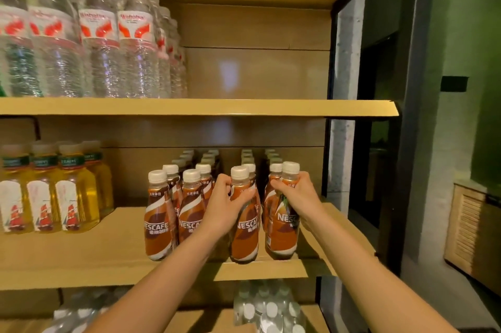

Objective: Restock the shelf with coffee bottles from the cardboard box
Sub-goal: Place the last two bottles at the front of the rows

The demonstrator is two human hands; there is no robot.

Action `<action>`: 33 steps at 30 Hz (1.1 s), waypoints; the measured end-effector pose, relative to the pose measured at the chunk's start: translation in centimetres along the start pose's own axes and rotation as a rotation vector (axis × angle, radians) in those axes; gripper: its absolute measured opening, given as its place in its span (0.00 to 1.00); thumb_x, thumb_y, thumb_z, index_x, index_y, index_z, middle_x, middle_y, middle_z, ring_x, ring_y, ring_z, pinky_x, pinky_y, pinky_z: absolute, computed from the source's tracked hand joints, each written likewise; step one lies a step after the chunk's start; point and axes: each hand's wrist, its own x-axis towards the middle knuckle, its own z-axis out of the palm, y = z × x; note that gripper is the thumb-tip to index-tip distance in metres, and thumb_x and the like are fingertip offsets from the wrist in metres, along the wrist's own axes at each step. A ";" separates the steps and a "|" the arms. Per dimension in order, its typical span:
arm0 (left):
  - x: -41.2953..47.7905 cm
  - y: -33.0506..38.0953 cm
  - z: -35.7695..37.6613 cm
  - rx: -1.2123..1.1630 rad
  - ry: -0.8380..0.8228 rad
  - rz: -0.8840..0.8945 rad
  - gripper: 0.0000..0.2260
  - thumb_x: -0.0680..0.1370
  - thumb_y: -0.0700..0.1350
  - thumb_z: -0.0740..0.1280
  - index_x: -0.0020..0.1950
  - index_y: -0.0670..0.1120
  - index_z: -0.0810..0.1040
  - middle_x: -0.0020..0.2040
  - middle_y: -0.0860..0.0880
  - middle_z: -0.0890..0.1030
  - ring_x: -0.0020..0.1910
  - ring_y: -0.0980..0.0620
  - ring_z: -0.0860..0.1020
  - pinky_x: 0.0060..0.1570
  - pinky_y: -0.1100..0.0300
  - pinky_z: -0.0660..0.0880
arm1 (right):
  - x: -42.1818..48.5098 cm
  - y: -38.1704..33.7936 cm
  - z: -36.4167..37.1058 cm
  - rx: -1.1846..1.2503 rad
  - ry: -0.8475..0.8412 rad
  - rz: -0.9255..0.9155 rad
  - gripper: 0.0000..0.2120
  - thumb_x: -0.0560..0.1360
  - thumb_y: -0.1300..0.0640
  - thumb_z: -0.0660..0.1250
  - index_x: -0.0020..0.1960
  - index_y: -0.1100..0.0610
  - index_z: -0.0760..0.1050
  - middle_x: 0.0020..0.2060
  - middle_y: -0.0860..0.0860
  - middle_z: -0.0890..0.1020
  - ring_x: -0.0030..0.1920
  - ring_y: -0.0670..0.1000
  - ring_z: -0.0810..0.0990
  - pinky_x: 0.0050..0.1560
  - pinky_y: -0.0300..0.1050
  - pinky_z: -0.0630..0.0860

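Brown-labelled coffee bottles [191, 213] with white caps stand in rows at the centre of the frame on a wooden shelf [108, 251]. A person's left hand [225, 202] grips the upper part of a front bottle [245, 237], fingers curled round it below the cap. The right hand [298, 195] clasps the neighbouring bottle [282, 235] just beside it, both at the shelf's front edge. Yellow drink bottles [70, 197] stand at the left of the frame, and clear water bottles [103, 34] line the upper left.
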 end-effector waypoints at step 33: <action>1.5 -3.3 1.1 -0.071 -0.038 0.055 0.17 0.78 0.47 0.63 0.66 0.50 0.67 0.53 0.59 0.75 0.56 0.58 0.75 0.49 0.67 0.73 | 1.3 3.7 1.2 -0.148 0.097 -0.117 0.22 0.71 0.48 0.71 0.57 0.53 0.63 0.54 0.53 0.75 0.55 0.51 0.77 0.56 0.49 0.76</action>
